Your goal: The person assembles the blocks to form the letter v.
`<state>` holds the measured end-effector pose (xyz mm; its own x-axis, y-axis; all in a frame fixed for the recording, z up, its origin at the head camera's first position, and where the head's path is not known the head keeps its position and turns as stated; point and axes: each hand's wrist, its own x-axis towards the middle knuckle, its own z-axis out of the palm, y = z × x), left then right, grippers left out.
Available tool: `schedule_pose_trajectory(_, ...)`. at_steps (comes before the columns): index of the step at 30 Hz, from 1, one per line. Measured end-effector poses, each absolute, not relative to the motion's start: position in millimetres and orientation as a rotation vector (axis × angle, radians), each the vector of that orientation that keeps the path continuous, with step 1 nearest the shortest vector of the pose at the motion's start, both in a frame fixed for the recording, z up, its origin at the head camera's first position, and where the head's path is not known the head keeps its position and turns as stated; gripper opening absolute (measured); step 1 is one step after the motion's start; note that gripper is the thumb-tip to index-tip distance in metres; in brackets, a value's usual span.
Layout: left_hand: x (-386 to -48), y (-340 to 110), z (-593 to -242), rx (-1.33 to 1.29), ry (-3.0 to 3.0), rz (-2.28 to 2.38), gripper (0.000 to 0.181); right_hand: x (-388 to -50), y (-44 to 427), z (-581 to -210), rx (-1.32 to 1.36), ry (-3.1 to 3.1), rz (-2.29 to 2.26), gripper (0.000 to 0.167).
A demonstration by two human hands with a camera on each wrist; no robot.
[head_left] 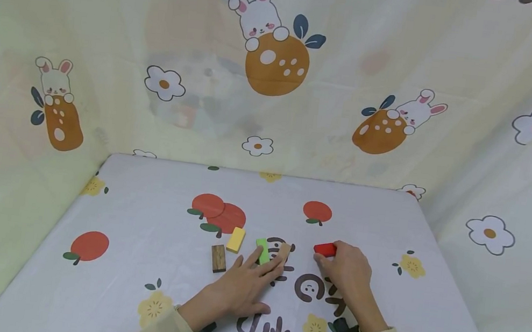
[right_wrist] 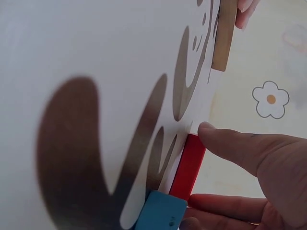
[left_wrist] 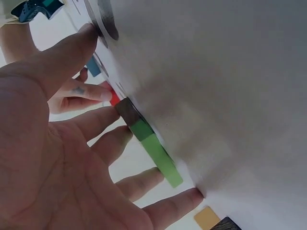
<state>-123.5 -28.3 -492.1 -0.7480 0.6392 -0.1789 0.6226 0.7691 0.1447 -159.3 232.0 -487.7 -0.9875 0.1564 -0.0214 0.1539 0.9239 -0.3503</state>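
My left hand [head_left: 244, 289] reaches over the table with its fingers spread and fairly straight. Its fingertips touch a green block [head_left: 262, 248] and a tan wooden block [head_left: 284, 251] that lie side by side, close together. To the right, my right hand [head_left: 348, 269] pinches a red block [head_left: 324, 249] between thumb and fingers, down at the tabletop. A blue block [right_wrist: 162, 211] shows beside the red one in the right wrist view; in the head view the right hand hides it.
Left of the left hand lie a yellow block [head_left: 236, 239] and a dark brown wooden block [head_left: 219, 258]. A white cloth [head_left: 142, 229] printed with fruit and flowers covers the table. Printed curtains [head_left: 318, 128] hang behind it and at both sides.
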Motion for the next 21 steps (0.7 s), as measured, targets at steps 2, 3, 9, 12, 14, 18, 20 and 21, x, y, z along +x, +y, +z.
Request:
schedule_pose_trajectory(2,-124,-28,-492,0.989,2.743,0.110,0.092,-160,233,-488,-0.254,-3.071,0.568,0.052)
schedule_pose_trajectory(3,-124,-28,-492,0.986,2.741,0.113,0.093,-160,233,-489,-0.258,-3.068,0.575,0.052)
schedule_pose_trajectory(9,-125,-27,-494,0.976,2.735,0.128,0.093,-163,235,-490,-0.262,-3.020,0.614,0.056)
schedule_pose_trajectory(12,-125,-28,-495,0.978,2.735,0.127,0.092,-165,235,-489,-0.250,-2.992,0.616,0.060)
schedule_pose_trajectory(14,-125,-28,-495,0.981,2.733,0.132,0.092,-166,235,-489,-0.237,-2.970,0.646,0.062)
schedule_pose_trajectory(18,-125,-28,-496,0.988,2.731,0.144,0.092,-170,234,-489,-0.189,-2.926,0.758,0.061)
schedule_pose_trajectory(20,-125,-28,-496,0.992,2.732,0.142,0.091,-173,234,-489,-0.165,-2.912,0.825,0.060)
schedule_pose_trajectory(21,-126,-28,-496,0.993,2.732,0.141,0.091,-175,234,-489,-0.155,-2.913,0.849,0.060)
